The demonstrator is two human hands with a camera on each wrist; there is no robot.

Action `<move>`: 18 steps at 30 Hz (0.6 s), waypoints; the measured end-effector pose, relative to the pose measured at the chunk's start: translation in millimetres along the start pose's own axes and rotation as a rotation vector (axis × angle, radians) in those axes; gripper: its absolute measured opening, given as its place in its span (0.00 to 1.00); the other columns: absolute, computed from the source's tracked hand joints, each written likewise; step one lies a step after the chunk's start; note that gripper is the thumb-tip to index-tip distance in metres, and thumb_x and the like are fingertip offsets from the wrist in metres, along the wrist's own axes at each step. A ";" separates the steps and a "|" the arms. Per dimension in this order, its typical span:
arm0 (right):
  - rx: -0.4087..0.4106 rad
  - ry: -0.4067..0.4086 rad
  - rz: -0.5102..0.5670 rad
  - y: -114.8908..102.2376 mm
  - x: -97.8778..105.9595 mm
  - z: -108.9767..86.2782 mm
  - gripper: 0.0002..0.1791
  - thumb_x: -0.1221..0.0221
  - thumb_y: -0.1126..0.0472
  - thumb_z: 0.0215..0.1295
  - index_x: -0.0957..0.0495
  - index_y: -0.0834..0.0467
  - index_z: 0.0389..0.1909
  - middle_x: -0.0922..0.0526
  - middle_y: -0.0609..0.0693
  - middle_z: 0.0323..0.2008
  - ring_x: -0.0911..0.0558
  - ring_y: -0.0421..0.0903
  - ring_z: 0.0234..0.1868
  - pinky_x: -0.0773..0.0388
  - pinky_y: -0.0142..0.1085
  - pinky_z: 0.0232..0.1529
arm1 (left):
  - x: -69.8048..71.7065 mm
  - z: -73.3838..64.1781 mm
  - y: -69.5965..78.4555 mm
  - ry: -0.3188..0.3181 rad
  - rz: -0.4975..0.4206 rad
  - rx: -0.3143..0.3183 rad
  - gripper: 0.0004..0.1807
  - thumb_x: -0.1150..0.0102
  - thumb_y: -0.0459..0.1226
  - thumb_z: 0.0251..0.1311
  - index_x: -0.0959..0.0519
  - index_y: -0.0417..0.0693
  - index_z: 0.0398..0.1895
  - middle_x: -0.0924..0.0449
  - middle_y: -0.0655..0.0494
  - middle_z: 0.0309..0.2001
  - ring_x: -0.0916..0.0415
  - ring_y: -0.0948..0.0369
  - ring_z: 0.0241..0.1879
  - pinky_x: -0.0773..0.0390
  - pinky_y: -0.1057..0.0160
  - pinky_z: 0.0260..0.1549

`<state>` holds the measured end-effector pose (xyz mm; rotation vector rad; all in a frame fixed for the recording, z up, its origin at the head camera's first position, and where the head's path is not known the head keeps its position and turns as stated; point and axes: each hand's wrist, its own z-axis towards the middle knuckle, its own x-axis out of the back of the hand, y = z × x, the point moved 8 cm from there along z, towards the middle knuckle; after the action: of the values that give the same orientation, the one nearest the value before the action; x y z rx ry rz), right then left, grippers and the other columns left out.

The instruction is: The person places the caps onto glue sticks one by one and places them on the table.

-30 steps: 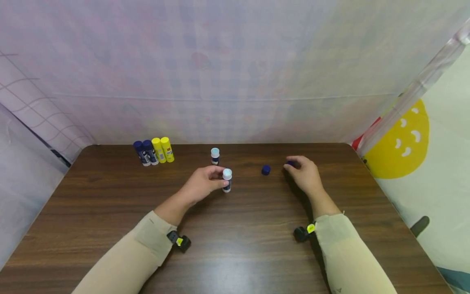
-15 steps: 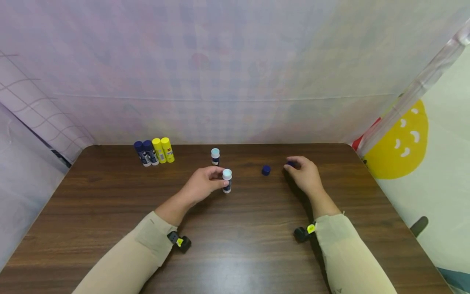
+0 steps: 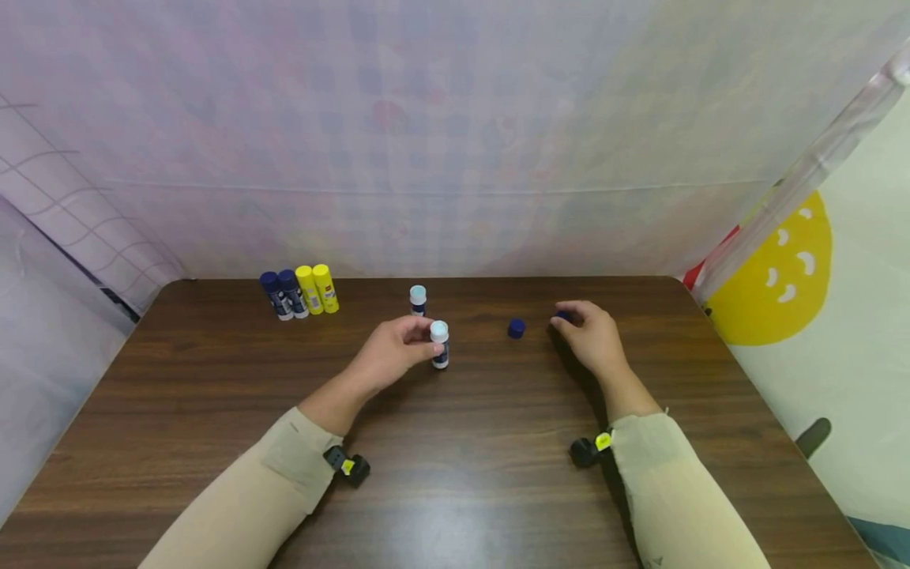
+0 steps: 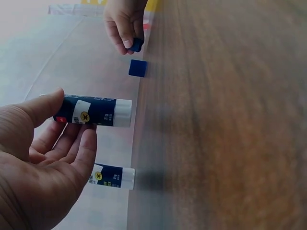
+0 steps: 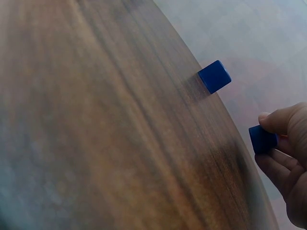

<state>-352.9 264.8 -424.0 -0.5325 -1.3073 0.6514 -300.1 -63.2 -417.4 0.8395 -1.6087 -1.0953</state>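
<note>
My left hand [image 3: 391, 348] pinches an uncapped glue stick [image 4: 88, 110] between thumb and fingers, near the table's middle. It is upright, navy-labelled with white ends, its base close over the tabletop. Just behind it stands a second uncapped glue stick [image 3: 418, 300], partly hidden by the left fingers. Off to the right, my right hand [image 3: 590, 336] pinches a dark blue cap [image 5: 263, 139] between thumb and fingertips, and in the head view the fingers cover most of it. A matching blue cap [image 3: 516, 328] sits on the table between the hands, closer to the right one.
At the back left, two navy-capped glue sticks [image 3: 286, 292] stand in a row beside two yellow glue sticks [image 3: 317, 289]. The brown wooden table [image 3: 455, 458] ends at a hanging pale curtain [image 3: 455, 158] along its far edge.
The glue stick in my left hand has risen very slightly, with a thin dark shadow now under its base. My right hand keeps its place and its pinch on the cap.
</note>
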 end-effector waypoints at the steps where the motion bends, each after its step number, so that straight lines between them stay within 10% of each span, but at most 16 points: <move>1: -0.001 -0.001 -0.001 -0.1 0.1 0.0 0.19 0.36 0.62 0.72 0.19 0.67 0.59 0.18 0.67 0.60 0.19 0.64 0.60 0.23 0.57 0.62 | 0.2 0.2 0.4 0.001 -0.003 -0.004 0.21 0.31 0.41 0.67 0.19 0.49 0.61 0.15 0.51 0.59 0.19 0.53 0.61 0.18 0.51 0.60; 18: 0.014 0.013 0.019 -7.3 1.1 -1.3 0.18 0.36 0.63 0.72 0.19 0.67 0.59 0.18 0.67 0.59 0.19 0.64 0.60 0.22 0.57 0.62 | 1.6 -4.8 9.4 0.018 -0.013 -0.032 0.21 0.30 0.43 0.67 0.19 0.49 0.60 0.14 0.53 0.56 0.18 0.54 0.57 0.19 0.50 0.58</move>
<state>-350.5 260.4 -418.5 -0.5372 -1.2862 0.6717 -296.1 -62.6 -407.5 0.8379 -1.5691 -1.1166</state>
